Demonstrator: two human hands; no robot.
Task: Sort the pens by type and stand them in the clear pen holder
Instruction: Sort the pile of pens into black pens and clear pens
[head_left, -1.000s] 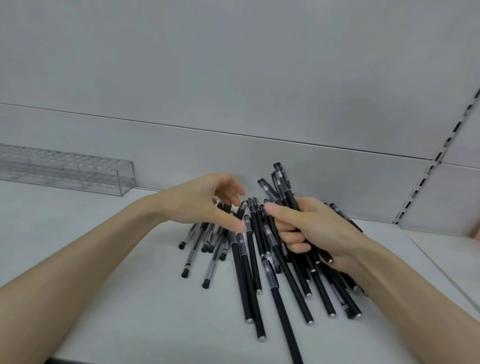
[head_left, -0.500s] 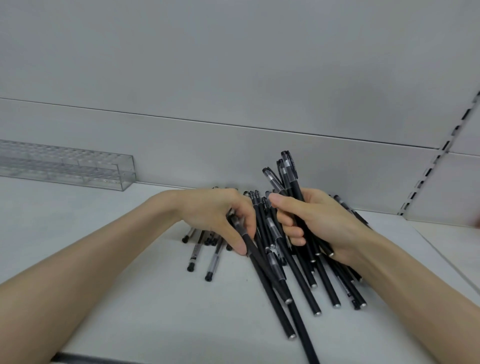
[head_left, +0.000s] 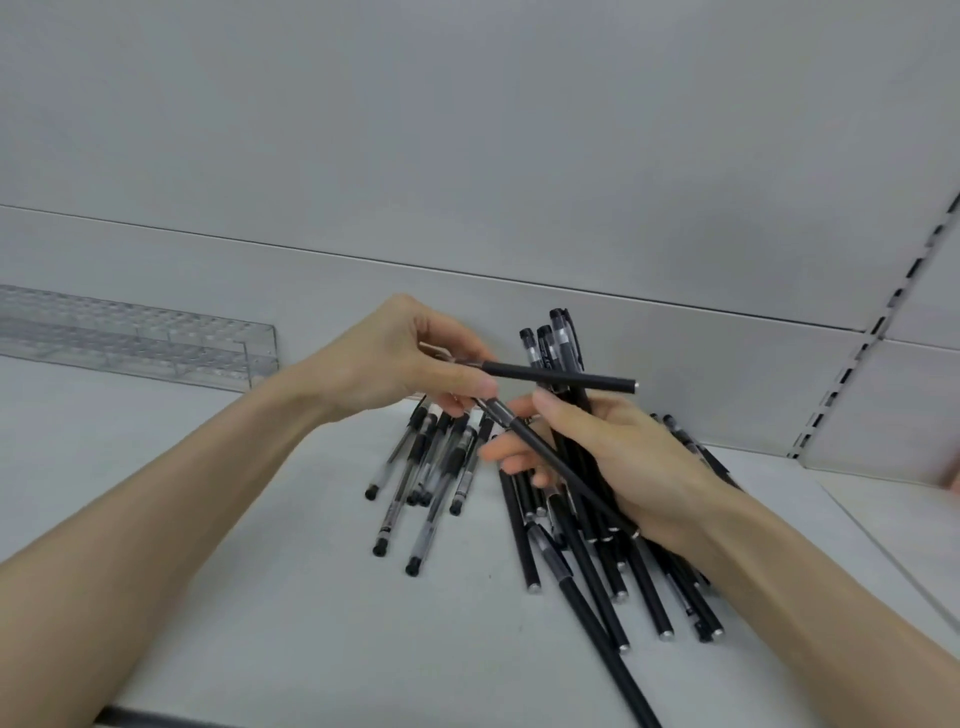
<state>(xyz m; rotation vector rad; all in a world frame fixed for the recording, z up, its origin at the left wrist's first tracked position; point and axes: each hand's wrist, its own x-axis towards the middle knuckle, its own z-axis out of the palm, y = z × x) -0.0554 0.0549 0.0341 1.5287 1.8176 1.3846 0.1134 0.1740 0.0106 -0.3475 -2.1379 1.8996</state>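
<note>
My left hand is raised above the shelf and pinches two matte black pens; one points right, level, the other slants down across my right palm. My right hand grips a bunch of black pens whose capped ends stick up behind my fingers. Under my right hand lies a heap of matte black pens. A smaller group of clear-barrel pens lies to the left of it. The clear pen holder stands at the far left against the back wall and looks empty.
All of this lies on a white shelf with a grey back panel. A slotted upright rail runs up at the right. The shelf's front edge is at the bottom left.
My left hand has lifted off the heap with two black pens and now holds them in the air. My right hand has kept its bunch and moved little.
</note>
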